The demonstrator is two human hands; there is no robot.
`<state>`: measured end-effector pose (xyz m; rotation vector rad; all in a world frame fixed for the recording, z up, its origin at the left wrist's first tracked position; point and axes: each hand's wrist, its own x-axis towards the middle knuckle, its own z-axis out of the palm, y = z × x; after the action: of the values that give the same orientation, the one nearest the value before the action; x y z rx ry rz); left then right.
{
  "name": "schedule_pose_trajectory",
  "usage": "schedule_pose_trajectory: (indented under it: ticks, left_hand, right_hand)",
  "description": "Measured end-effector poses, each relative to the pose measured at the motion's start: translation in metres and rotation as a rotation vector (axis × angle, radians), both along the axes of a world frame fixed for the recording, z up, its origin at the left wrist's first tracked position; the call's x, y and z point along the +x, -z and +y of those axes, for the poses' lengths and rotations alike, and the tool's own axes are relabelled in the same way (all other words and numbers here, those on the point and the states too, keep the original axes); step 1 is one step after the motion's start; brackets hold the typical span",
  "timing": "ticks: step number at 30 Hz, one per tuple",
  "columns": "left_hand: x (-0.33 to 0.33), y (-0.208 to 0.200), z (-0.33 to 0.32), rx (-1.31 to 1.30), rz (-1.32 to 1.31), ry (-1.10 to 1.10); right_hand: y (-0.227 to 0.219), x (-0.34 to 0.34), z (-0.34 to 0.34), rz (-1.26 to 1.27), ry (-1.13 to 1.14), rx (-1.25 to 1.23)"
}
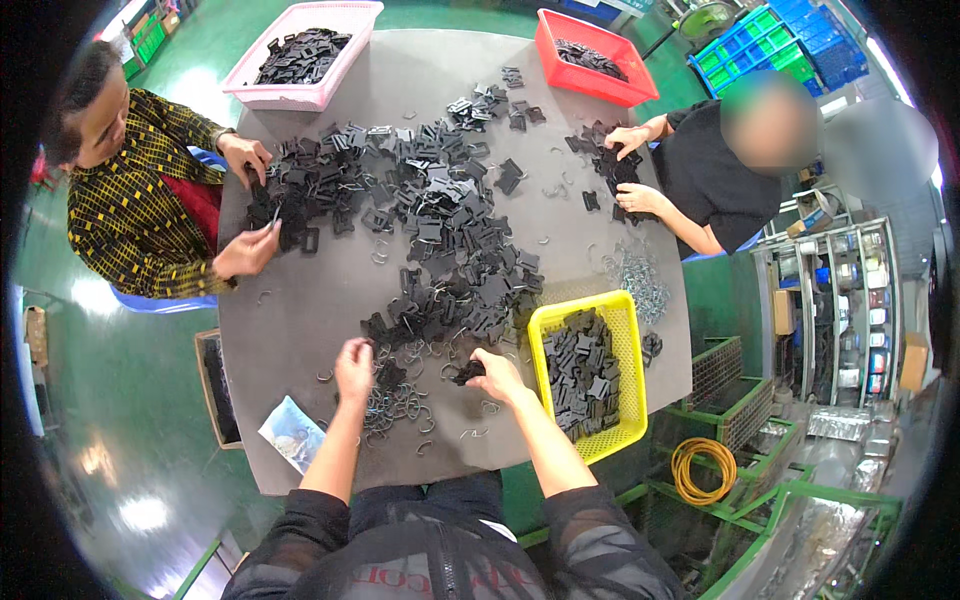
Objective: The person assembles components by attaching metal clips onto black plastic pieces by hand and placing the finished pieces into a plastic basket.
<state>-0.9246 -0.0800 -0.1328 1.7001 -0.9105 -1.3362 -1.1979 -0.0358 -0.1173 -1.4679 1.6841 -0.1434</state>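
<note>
A large heap of flat black plastic parts (470, 225) spreads over the middle of the grey table (450, 75). At the near end of the heap, my left hand (354, 372) has its fingers curled together, and whatever is in them is too small to make out. My right hand (496, 378) pinches a black plastic part (467, 373) just above the tabletop. Between and below my hands lies a scatter of small curved metal hooks (395, 408). A yellow basket (641, 405) filled with similar black parts stands to the right of my right hand.
Two people's hands (250, 250) (640, 198) work with black parts at the left and far right. A pink basket (365, 50) and a red basket (550, 60) stand at the far edge. More hooks (640, 282) lie right; a blue-white packet (291, 432) lies near left.
</note>
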Motion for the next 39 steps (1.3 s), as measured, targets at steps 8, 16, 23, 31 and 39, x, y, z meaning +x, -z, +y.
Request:
schedule_pose_trajectory:
  ticks: [8, 16, 23, 31, 39]
  left_hand:
    - [-0.049, -0.01, 0.031, 0.17, 0.052, 0.484]
    - [-0.054, -0.026, 0.031, 0.029, 0.261, 0.5]
    - [-0.069, -0.061, 0.046, -0.056, -0.001, 0.629]
    - [-0.02, -0.002, 0.024, -0.31, -0.961, 0.473]
    - [-0.015, 0.016, 0.022, -0.206, -0.878, 0.607]
  right_hand:
    - [-0.008, 0.024, 0.051, -0.843, 0.829, 0.29]
    - [-0.026, 0.039, 0.06, -1.179, 0.945, 0.258]
    - [-0.034, 0.039, 0.062, -1.126, 1.076, 0.106]
    - [-0.083, -0.065, 0.07, -1.001, 1.351, -0.341]
    - [-0.068, -0.106, 0.075, -0.711, 1.451, -0.369]
